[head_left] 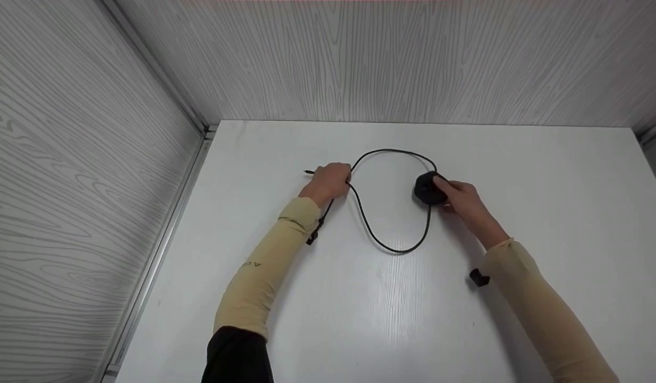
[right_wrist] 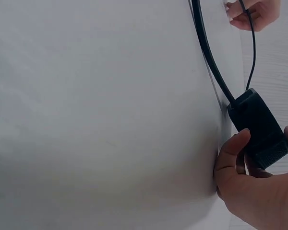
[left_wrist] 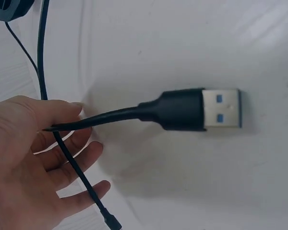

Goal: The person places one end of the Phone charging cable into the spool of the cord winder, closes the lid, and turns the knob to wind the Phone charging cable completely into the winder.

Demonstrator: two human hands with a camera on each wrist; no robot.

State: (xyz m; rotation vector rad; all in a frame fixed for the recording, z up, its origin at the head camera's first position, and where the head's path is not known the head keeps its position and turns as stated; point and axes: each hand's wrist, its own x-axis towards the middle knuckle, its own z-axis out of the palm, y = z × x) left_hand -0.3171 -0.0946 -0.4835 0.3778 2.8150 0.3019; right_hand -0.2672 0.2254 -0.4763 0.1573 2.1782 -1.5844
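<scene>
In the head view my left hand (head_left: 330,183) pinches a thin black USB cable (head_left: 400,251) where both its ends cross. One end carries a USB plug (left_wrist: 185,109) with a metal tip, sticking out past thumb and index finger in the left wrist view. The other end, a small slim plug (head_left: 309,172), points left beyond the hand; its cable lies across the fingers. My right hand (head_left: 461,199) grips a black faceted block (head_left: 426,189) between thumb and fingers. Cable leaves this block on two sides, forming a wide loop between the hands.
Below the hands is a white table (head_left: 381,330). Grey wood-grained panels stand along its back (head_left: 360,64) and left side (head_left: 67,186). A small black piece (head_left: 479,277) sits at the right sleeve's wrist.
</scene>
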